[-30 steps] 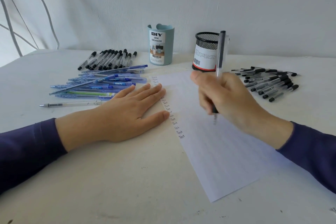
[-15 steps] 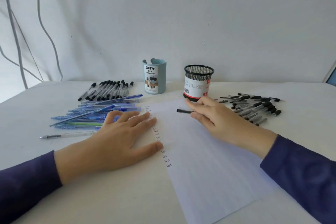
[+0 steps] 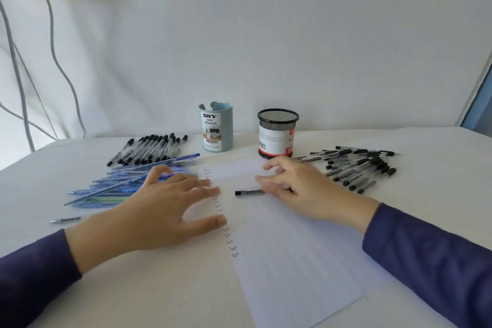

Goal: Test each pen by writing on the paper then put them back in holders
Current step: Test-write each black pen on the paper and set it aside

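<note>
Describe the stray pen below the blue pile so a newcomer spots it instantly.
Start at the white table, left side, where the blue pen pile fans out. Just nearer the camera lies one pen alone; unlike its blue neighbours, its barrel looks silvery-grey.

Between our left hand (image 3: 159,210) and right hand (image 3: 300,186), a strip of paper (image 3: 292,261) lies open, crossed by one black pen (image 3: 249,192). Beyond, the blue holder (image 3: 216,128) and mesh holder (image 3: 277,133) stand apart, with bare table (image 3: 245,152) between them. Blue pens (image 3: 119,186) crowd the left and black pens (image 3: 359,168) the right.
</note>
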Demonstrator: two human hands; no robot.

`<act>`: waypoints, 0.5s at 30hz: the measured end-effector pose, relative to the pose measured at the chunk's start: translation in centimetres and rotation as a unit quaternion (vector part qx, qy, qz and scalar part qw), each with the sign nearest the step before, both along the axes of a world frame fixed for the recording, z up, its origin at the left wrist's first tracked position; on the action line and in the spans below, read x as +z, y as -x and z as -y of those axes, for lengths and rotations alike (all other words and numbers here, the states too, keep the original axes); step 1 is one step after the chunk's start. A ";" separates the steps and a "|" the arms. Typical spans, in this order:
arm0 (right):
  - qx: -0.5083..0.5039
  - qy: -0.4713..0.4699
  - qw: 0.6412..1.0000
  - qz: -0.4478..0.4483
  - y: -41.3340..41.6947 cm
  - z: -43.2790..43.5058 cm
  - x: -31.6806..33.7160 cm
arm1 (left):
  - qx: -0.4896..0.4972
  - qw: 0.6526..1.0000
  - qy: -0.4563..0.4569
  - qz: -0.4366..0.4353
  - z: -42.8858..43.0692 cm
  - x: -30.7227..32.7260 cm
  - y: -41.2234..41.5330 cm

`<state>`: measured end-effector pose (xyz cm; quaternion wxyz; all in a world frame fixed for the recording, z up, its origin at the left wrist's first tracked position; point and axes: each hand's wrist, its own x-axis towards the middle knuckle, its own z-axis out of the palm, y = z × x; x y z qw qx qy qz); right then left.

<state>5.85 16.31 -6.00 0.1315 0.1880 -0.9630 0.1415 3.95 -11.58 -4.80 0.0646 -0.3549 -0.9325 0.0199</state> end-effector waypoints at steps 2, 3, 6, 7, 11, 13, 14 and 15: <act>-0.023 0.052 0.998 -0.041 0.7 -1.5 1.1 | -0.012 1.000 -0.025 -0.010 -0.4 0.4 0.4; -0.045 0.071 0.995 -0.061 1.2 -2.7 1.6 | -0.020 0.999 -0.047 -0.008 -0.7 0.5 0.6; -0.125 0.026 0.989 -0.072 2.0 -6.0 1.9 | -0.055 0.991 -0.116 0.024 -2.6 0.6 1.1; -0.143 0.004 0.988 -0.062 2.1 -6.8 1.6 | -0.071 0.989 -0.128 0.025 -3.4 0.7 1.1; -0.171 -0.045 0.984 -0.031 2.3 -8.1 0.9 | -0.111 0.987 -0.118 -0.002 -6.2 0.9 1.5; -0.188 -0.064 0.980 -0.031 2.2 -8.4 1.2 | -0.112 0.987 -0.112 0.007 -7.2 1.0 1.8; -0.197 -0.078 0.977 -0.033 2.1 -8.5 1.4 | -0.111 0.987 -0.114 0.011 -7.5 0.9 2.0; -0.206 -0.091 0.974 -0.034 2.0 -8.5 1.5 | -0.112 0.986 -0.119 0.008 -7.7 0.9 2.0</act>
